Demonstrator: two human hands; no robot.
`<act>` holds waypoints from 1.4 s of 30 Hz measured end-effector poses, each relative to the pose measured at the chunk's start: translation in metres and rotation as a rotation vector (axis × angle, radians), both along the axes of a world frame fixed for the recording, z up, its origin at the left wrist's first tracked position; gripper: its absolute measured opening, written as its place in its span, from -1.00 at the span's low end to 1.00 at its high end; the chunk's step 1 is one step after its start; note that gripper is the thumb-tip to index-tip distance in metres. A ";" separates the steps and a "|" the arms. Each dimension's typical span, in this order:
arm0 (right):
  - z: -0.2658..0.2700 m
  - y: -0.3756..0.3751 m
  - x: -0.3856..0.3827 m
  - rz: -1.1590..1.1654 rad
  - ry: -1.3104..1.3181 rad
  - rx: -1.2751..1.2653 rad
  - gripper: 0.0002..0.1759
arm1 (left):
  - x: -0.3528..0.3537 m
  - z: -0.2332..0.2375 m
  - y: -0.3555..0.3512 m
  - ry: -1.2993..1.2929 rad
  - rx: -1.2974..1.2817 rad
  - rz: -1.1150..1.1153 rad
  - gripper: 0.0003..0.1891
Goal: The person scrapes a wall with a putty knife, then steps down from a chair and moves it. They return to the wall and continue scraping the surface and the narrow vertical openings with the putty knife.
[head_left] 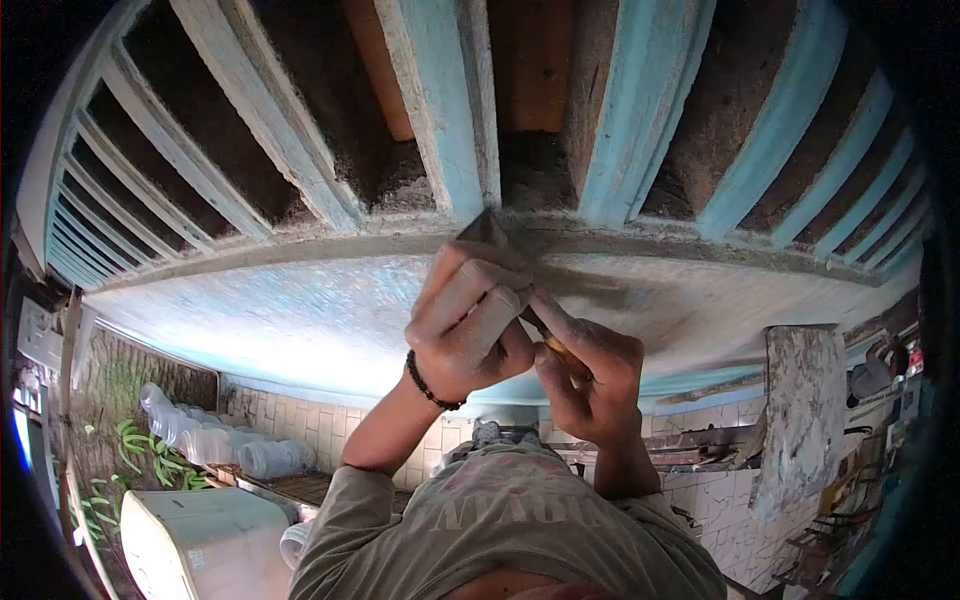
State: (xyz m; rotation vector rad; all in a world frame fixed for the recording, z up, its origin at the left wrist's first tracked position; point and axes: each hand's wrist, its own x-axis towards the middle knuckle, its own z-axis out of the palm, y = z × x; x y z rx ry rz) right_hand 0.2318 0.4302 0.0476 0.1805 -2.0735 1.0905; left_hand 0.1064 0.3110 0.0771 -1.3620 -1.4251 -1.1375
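Near the middle of the head view, my left hand (470,315) is closed on a scraper (487,230), whose dark metal blade points up at the foot of a blue slat (437,110). A black beaded bracelet (430,385) circles that wrist. Just right of it, my right hand (592,375) is closed round the tool's handle (553,345), of which a small orange-brown part shows. Both hands touch or nearly touch each other. Pale dust covers the fingers. The blade meets the rough grey ledge (400,232) above the blue-white wall (300,290).
More worn blue slats (650,100) fan out across the top. At lower left are clear plastic containers (270,458), a white box (205,540) and green leaves (130,445). A weathered board (803,410) stands at right, beside a tiled floor (710,500).
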 end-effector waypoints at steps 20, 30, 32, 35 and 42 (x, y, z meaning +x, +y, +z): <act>0.015 -0.001 0.013 0.000 -0.068 0.014 -0.45 | -0.002 0.002 0.005 -0.006 0.035 -0.036 -0.81; 0.004 -0.002 0.010 -0.101 0.014 0.090 -0.42 | -0.001 0.002 0.004 -0.050 0.014 -0.083 -0.79; 0.003 -0.003 0.009 -0.140 0.039 0.102 -0.43 | -0.005 0.002 0.000 -0.059 -0.038 -0.132 -0.75; 0.002 -0.002 -0.001 -0.181 0.155 0.122 -0.46 | -0.010 0.017 0.001 -0.022 -0.063 -0.235 -0.67; -0.037 -0.008 0.001 -0.127 0.207 -0.237 -0.61 | -0.004 0.011 -0.011 -0.032 -0.137 -0.425 -0.74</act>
